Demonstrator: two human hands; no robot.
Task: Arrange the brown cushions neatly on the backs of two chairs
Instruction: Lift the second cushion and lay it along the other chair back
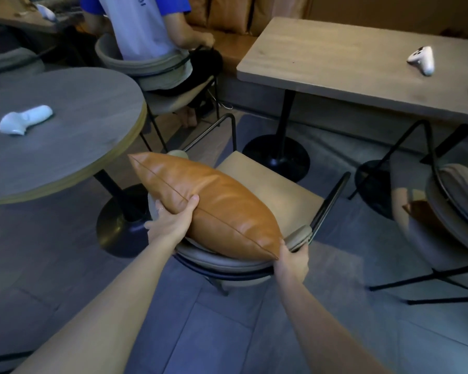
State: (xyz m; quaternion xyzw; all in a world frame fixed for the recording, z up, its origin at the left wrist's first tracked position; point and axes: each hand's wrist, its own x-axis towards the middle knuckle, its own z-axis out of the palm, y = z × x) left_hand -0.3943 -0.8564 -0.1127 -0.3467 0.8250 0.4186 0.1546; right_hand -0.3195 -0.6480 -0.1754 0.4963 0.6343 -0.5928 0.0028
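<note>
A brown leather cushion (214, 203) stands on edge along the curved grey backrest (227, 261) of the near chair, its seam facing up. My left hand (170, 220) grips its left side, thumb on top across the seam. My right hand (292, 261) pinches the cushion's lower right corner, beside the backrest's end. The chair's tan seat (270, 184) lies beyond the cushion. A second chair (454, 209) stands at the right edge, with part of another brown cushion (419, 214) showing on its seat.
A round grey table (73, 147) with a white controller (25, 120) stands at the left. A rectangular wooden table (349, 66) holds another controller (422, 60). A person in a blue and white shirt (143, 25) sits on a chair behind. Black table bases (276, 157) stand on the tiled floor.
</note>
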